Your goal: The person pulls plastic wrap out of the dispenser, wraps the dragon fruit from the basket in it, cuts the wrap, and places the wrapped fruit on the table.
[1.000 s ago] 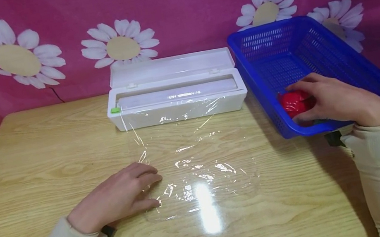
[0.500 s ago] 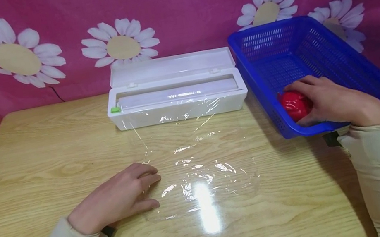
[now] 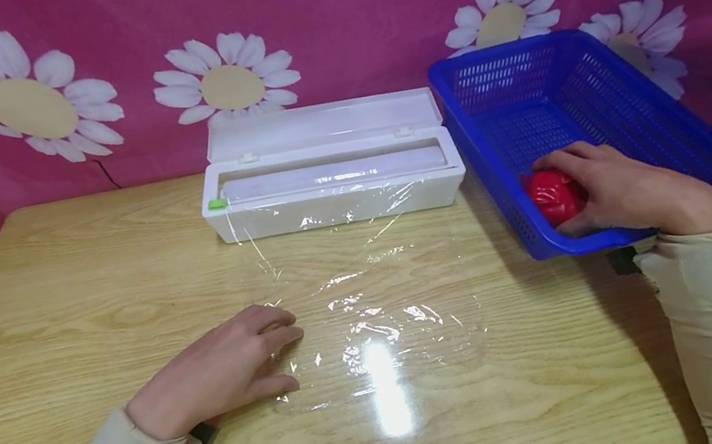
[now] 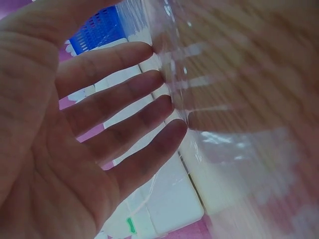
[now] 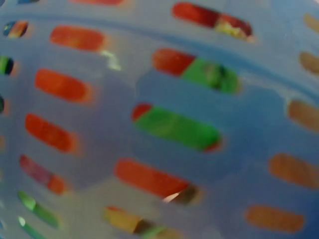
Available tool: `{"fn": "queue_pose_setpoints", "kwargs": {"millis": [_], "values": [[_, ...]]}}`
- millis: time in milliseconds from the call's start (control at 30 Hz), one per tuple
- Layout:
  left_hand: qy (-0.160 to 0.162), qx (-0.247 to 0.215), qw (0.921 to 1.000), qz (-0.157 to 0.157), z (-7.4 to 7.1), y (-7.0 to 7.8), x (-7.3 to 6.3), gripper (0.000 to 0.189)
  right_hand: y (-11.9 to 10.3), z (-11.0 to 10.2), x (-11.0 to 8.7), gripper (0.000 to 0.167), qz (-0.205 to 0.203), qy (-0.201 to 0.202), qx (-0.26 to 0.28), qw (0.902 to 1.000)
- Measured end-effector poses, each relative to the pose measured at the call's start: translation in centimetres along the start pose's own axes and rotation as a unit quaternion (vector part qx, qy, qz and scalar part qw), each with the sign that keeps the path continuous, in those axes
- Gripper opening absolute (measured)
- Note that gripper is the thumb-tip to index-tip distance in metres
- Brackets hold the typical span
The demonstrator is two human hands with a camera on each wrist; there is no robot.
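Gripping a red object inside the blue basket, at its near left corner: right hand. The left hand, fingers spread, touches the left edge of clear film running near from the white box.

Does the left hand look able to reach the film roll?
Likely yes: the lid is up, exposing the film roll; the left hand need only clear the film sheet and the white box's front wall.
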State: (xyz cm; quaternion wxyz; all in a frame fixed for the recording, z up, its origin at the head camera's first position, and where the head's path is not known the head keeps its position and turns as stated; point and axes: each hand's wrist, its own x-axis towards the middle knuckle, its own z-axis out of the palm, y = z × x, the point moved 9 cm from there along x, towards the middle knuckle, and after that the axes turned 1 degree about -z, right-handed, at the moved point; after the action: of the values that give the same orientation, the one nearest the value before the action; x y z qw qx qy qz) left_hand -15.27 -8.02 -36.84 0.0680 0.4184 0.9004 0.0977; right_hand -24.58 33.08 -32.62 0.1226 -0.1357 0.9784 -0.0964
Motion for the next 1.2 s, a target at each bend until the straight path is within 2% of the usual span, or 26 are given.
{"fn": "queue_pose_setpoints", "kwargs": {"millis": [167,500,933,1200], "values": [[-0.003,-0.001,1.0,-0.008,-0.1,0.1,0.0,0.056,0.0,-0.1,-0.1,0.094,-0.005,0.007,-0.006,0.9999],[-0.004,0.004,1.0,-0.001,-0.4,0.5,0.1,0.055,0.2,-0.2,-0.2,0.09,-0.004,0.004,-0.003,1.0],[-0.013,-0.012,0.9996,-0.022,0.0,0.1,0.0,0.057,-0.5,-0.5,-0.2,0.085,-0.027,0.019,0.002,0.9994],[-0.011,-0.007,0.9998,-0.017,-0.1,0.3,0.0,0.058,-0.7,-1.4,-0.6,0.089,-0.032,0.033,-0.011,0.9989]]}}
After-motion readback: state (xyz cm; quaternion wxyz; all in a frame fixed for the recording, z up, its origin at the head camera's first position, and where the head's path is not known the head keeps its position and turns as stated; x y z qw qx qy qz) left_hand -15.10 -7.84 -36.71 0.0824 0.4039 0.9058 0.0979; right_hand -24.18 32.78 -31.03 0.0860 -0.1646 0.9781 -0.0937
